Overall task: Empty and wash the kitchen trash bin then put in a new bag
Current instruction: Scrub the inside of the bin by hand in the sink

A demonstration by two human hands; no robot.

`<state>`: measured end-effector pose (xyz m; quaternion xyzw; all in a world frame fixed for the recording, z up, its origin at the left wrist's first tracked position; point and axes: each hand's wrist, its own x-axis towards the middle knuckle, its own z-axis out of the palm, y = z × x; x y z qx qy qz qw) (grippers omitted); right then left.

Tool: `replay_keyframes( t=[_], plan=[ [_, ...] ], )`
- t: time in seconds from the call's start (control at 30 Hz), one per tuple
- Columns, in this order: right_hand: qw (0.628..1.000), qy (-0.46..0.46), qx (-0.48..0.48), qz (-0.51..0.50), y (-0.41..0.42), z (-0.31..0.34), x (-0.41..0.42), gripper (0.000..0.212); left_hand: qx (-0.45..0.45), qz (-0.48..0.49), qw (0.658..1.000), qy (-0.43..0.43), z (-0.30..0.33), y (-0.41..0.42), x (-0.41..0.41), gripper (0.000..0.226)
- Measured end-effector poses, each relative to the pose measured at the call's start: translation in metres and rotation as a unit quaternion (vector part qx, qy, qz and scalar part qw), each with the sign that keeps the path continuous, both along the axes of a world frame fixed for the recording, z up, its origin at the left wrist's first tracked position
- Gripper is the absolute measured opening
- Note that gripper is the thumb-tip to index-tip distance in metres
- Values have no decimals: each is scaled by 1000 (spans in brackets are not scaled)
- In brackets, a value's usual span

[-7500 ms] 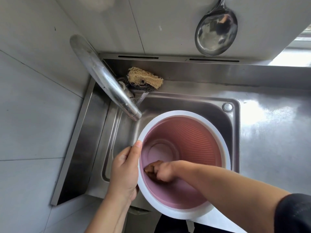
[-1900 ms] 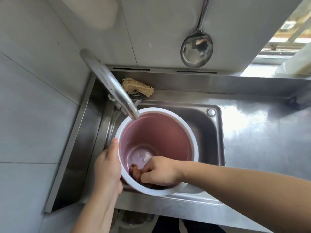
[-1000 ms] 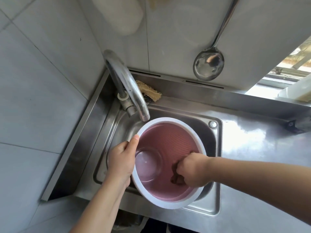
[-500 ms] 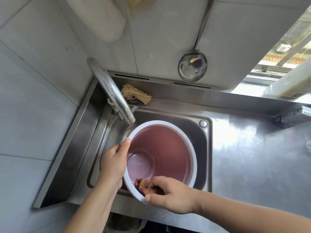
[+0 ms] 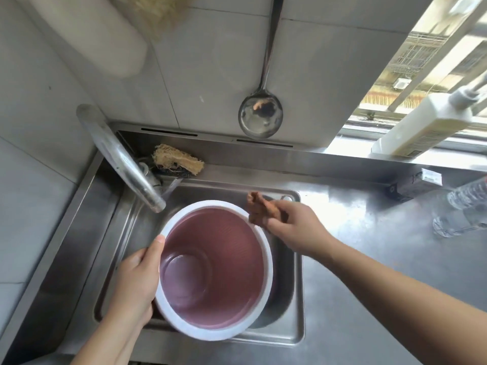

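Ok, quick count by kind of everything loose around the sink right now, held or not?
Bins: 1, pink bin, in the sink.
Scrubbers: 2, brown scrubber, loofah.
Ladles: 1, ladle, hanging on the wall.
Bottles: 2, soap bottle, clear bottle.
Total: 6

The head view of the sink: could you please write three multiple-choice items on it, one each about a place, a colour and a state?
1. Where is the brown scrubber?
A in the bin
B in the right hand, outside the rim
C on the ledge

2. What colour is the bin inside?
A pink
B green
C black

3. What is the left hand doing?
A hanging free
B turning the tap
C holding the bin's rim

Answers: 1 B, fingers pinch it beyond the white rim; 2 A, ribbed pink wall; 3 C, thumb lies on the rim.
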<state>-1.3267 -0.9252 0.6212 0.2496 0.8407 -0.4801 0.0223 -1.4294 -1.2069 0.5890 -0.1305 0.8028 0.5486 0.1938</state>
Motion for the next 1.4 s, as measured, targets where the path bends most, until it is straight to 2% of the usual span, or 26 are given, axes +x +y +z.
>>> replay_keyframes(
  t=[0.1,0.2,0.37,0.43,0.5,0.6,0.73,0.8,0.83,0.87,0.9,0.97,1.0,1.03,1.1,1.23,1.4],
  plan=[
    [968,-8,248,-34,60,-18,-11,16,16,1,1000,-6,4,4,3,53],
    [928,-68,358,-84,107,-44,-19,23,28,5,1000,-7,6,6,5,49],
    [904,-150,359,-175,121,-89,-30,37,33,17,999,-13,8,4,8,33],
    [899,-196,366,-136,110,-106,-33,55,33,24,999,-18,9,3,8,33],
    [894,-256,355,-99,97,-119,-36,82,37,31,999,-18,9,2,9,34],
    [898,-291,314,-103,85,-135,-37,98,43,41,998,-17,9,0,8,34],
    [884,-335,318,-76,92,-126,-41,96,46,56,997,-31,10,-3,7,31],
    [878,-311,359,-63,91,-108,-42,80,47,61,996,-39,10,-4,7,30],
    [884,-268,379,-54,87,-98,-42,67,48,63,996,-42,10,-5,7,30],
    [906,-212,363,-53,79,-88,-41,55,49,66,996,-46,11,-5,6,30],
    [938,-161,301,-60,66,-76,-40,49,50,70,995,-51,11,-6,6,30],
    [985,-118,90,-84,36,-56,-33,59,51,87,993,-64,15,-5,4,31],
    [988,-115,-11,-103,21,-50,-27,64,51,99,991,-73,17,-4,4,32],
    [984,-116,-69,-112,7,-45,-20,67,53,110,989,-82,20,-3,4,33],
    [985,-114,-82,-99,-16,-40,-6,67,61,130,984,-103,26,0,6,39],
    [986,-49,-56,-149,-33,-28,10,48,78,139,979,-124,40,4,13,44],
    [975,6,-64,-211,-28,-12,23,53,81,126,984,-97,57,12,27,46]
  ],
)
